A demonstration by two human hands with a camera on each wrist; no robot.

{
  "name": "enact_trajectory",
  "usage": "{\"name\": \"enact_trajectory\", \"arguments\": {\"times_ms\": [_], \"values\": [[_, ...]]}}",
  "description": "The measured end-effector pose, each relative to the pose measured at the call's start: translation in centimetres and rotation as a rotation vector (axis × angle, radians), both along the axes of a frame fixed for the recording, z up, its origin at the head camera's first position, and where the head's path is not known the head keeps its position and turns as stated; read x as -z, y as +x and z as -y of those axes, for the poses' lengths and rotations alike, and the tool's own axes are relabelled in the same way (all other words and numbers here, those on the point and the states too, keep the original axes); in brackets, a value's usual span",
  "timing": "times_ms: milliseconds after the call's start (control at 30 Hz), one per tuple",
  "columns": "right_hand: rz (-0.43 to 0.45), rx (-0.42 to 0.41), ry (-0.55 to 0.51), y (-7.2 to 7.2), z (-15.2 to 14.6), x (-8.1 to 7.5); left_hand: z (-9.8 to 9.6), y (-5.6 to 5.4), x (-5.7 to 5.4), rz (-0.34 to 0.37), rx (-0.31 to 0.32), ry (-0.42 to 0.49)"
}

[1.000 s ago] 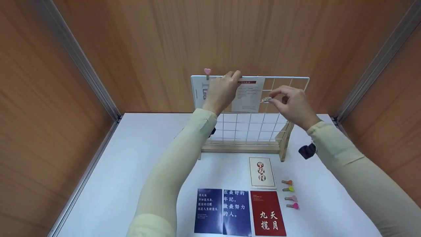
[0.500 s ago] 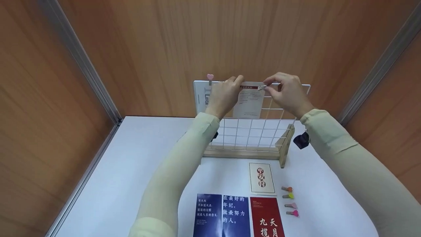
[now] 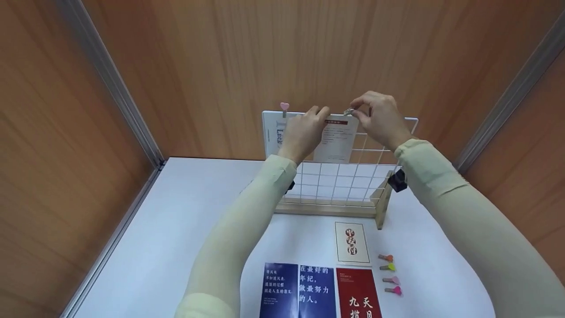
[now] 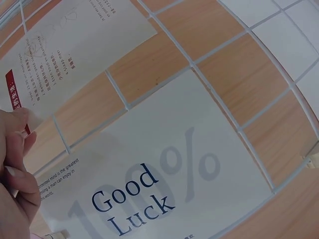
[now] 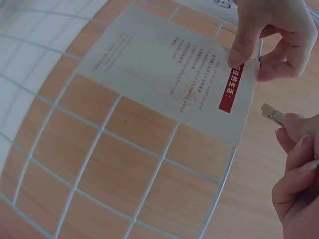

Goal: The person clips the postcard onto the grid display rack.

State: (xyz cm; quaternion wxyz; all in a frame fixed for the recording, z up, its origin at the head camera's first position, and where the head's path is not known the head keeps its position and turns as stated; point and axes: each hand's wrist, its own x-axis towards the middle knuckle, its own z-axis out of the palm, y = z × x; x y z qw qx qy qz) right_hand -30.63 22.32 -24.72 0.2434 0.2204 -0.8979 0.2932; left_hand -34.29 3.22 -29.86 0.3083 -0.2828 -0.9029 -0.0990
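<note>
My left hand (image 3: pixel 305 134) pinches the top edge of a white card with a red strip (image 5: pixel 164 74), holding it against the top of a white wire grid rack (image 3: pixel 337 183). My right hand (image 3: pixel 380 118) pinches a small wooden clothespin (image 5: pixel 272 115) between thumb and finger. In the right wrist view the clothespin's tip points at the card's top edge, with a gap between them. Left of that card, a "Good Luck" card (image 4: pixel 149 169) hangs on the grid under a pink heart clothespin (image 3: pixel 284 107); my left hand covers part of it in the head view.
On the white table before the rack's wooden base (image 3: pixel 326 208) lie a cream card (image 3: pixel 352 256), two blue cards (image 3: pixel 280 307) and a red card (image 3: pixel 357 289). Several coloured clothespins (image 3: pixel 389 267) line up to their right. Wood panels (image 3: pixel 229 66) enclose the back and sides.
My right hand has risen and moved left with the clothespin, from beside the card to its top right edge. My left hand keeps its hold on the card. The head view has tilted up slightly.
</note>
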Motion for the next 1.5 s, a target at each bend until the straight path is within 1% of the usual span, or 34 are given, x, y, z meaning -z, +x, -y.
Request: {"name": "enact_trajectory", "arguments": {"times_ms": [167, 333, 500, 633, 767, 1033, 1167, 1267, 1500], "values": [[-0.007, 0.008, 0.036, -0.8, 0.3, -0.5, 0.0, 0.0, -0.1, 0.028, 0.002, 0.011], [-0.026, 0.037, 0.119, -1.3, 0.6, -1.1, -0.3, -0.2, -0.2, 0.032, 0.009, 0.02], [0.002, 0.083, 0.162, -1.7, 0.7, -1.8, -0.6, -0.3, -0.3, 0.024, 0.015, 0.029], [0.028, 0.083, 0.189, -2.0, 0.8, -1.8, -0.6, -0.1, -0.1, 0.013, 0.014, 0.033], [0.035, 0.078, 0.214, -2.0, 1.1, -1.9, -0.7, 0.1, 0.0, 0.009, 0.022, 0.035], [0.052, 0.061, 0.234, -2.0, 1.3, -2.4, -0.8, 0.4, -0.2, -0.012, 0.036, 0.051], [0.027, 0.039, 0.256, -2.0, 1.3, -2.4, -1.0, 0.5, -0.2, -0.044, 0.035, 0.05], [0.022, 0.035, 0.266, -1.9, 1.3, -2.3, -1.2, 0.6, -0.1, -0.054, 0.035, 0.033], [0.038, 0.054, 0.284, -1.6, 1.3, -2.4, -1.3, 0.7, -0.4, -0.034, 0.026, 0.03]]}}
